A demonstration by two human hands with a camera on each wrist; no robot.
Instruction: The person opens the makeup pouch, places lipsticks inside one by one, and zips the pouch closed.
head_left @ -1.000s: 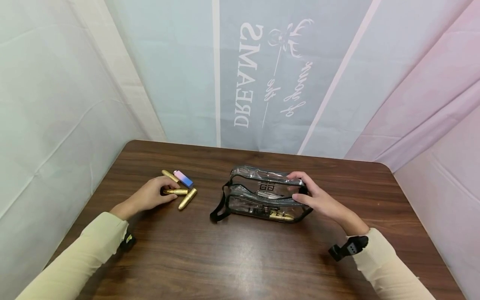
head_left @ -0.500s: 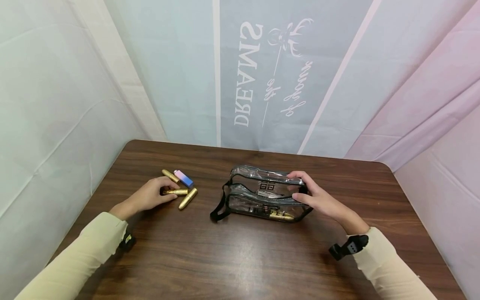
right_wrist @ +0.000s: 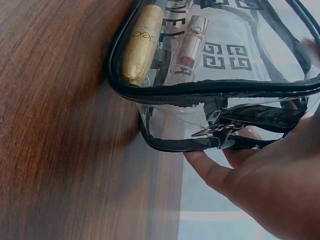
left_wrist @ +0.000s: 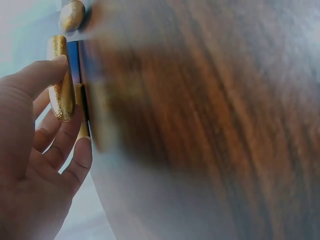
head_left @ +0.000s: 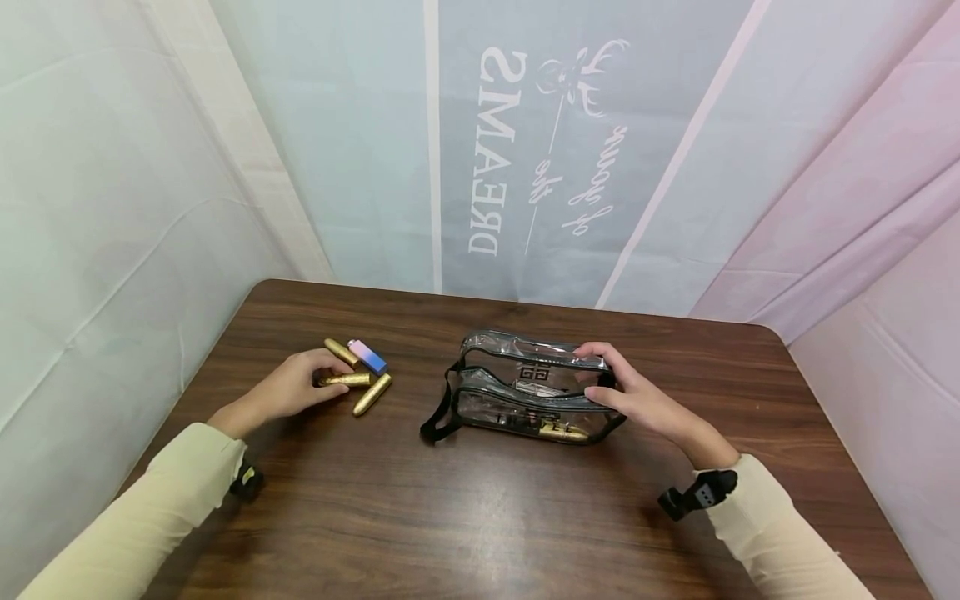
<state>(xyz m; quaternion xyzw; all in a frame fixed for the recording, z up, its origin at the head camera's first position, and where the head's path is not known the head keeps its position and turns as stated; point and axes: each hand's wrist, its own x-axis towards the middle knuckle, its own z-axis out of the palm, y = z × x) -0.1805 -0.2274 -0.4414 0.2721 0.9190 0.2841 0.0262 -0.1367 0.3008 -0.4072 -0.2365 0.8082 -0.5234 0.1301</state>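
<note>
My left hand (head_left: 296, 385) pinches a gold bullet-shaped lipstick tube (left_wrist: 62, 95) between thumb and fingers, low over the left part of the table. Around it lie a second gold tube (head_left: 340, 350) behind, a third gold tube (head_left: 372, 395) to the right, and a pink-to-blue tube (head_left: 367, 356). At the right end of a clear zippered pouch with black trim (head_left: 547, 403), my right hand (head_left: 637, 398) grips its top edges. Through the clear plastic show a gold tube (right_wrist: 144, 45) and a lipstick with a clear cap (right_wrist: 192, 42).
The pouch's black strap (head_left: 438, 429) trails off its left end onto the brown wooden table (head_left: 420, 517). A printed fabric backdrop (head_left: 375, 167) hangs behind the table, with pale cloth at both sides.
My left hand has shifted slightly left with the gold lipstick tube, and the loose tube beside it has moved a little left too. My right hand and the pouch stay put.
</note>
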